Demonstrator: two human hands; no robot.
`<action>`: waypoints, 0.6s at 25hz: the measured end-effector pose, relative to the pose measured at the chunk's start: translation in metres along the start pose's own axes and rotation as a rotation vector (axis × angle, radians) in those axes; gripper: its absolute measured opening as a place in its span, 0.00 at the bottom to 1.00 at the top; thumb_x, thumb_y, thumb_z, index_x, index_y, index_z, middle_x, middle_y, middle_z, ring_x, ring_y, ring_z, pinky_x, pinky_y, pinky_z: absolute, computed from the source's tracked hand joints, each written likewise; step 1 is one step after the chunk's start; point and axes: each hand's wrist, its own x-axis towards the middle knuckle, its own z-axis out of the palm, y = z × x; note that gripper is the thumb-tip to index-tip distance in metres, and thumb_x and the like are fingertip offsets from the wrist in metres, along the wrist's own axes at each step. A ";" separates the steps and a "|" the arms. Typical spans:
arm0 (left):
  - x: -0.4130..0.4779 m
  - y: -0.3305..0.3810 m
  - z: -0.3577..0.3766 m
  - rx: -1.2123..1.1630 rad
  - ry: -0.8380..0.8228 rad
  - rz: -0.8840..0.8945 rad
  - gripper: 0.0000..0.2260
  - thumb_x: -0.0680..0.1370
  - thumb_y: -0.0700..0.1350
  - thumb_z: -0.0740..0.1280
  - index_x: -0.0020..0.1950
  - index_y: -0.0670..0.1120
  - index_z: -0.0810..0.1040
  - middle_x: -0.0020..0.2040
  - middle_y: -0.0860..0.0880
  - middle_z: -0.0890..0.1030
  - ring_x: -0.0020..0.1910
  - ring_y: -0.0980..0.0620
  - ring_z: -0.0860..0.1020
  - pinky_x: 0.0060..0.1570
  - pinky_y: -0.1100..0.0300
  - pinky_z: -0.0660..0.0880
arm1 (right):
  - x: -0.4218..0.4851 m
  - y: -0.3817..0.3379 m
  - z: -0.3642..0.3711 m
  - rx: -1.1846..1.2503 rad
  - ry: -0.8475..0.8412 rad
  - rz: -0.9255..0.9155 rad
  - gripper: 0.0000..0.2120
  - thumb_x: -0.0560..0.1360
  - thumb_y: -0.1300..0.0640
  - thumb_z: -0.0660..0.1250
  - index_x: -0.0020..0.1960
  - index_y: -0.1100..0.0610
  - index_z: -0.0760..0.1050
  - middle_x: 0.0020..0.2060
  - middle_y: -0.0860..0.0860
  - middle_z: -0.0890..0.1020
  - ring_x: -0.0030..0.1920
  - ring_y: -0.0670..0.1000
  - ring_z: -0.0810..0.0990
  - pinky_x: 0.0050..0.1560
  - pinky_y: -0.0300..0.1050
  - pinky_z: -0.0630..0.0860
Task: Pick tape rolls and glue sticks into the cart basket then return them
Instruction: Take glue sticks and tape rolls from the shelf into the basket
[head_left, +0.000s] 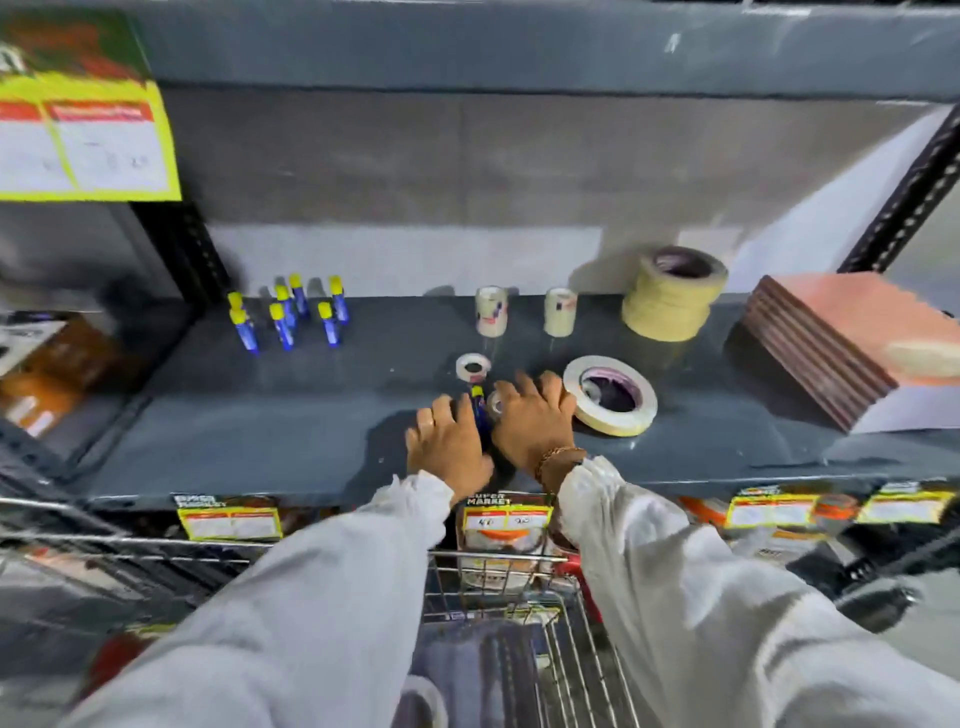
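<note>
Both hands rest on a dark grey metal shelf (260, 431): left hand (449, 441) and right hand (532, 421) cup a blue glue stick (479, 410) and small clear tape roll (495, 404), grip unclear. Probably returning; next, stand them upright

**One head-worn view, looking forward and down at a store shelf**

There is a single wide-angle view, taken from the person's head. It faces a grey shelf (260, 431) that spans the middle of the frame, and tilts down enough that the wire cart basket (519, 587) fills the bottom centre. The camera sits close: both sleeves enter from the lower corners and reach to mid-frame. Straight edges bow toward the frame borders. With only one view, no overlap exists.
</note>
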 end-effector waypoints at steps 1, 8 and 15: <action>-0.003 0.003 0.008 0.031 0.020 -0.034 0.27 0.74 0.43 0.63 0.71 0.44 0.58 0.68 0.42 0.65 0.66 0.40 0.63 0.61 0.48 0.64 | 0.004 0.003 0.001 0.006 -0.037 -0.020 0.19 0.75 0.55 0.58 0.66 0.55 0.66 0.70 0.53 0.66 0.68 0.61 0.58 0.65 0.57 0.57; 0.029 -0.031 0.004 -0.214 0.113 -0.183 0.12 0.77 0.42 0.61 0.57 0.36 0.74 0.56 0.34 0.76 0.55 0.35 0.74 0.53 0.50 0.70 | 0.013 0.015 0.018 -0.064 -0.042 -0.027 0.18 0.73 0.55 0.62 0.61 0.60 0.68 0.60 0.57 0.76 0.63 0.63 0.63 0.58 0.57 0.63; 0.064 0.011 -0.002 -0.353 -0.010 -0.219 0.10 0.72 0.43 0.69 0.49 0.38 0.80 0.49 0.38 0.82 0.49 0.39 0.78 0.44 0.55 0.72 | 0.015 0.018 0.030 0.092 0.070 0.016 0.16 0.74 0.57 0.62 0.58 0.64 0.67 0.55 0.63 0.76 0.56 0.64 0.71 0.53 0.55 0.68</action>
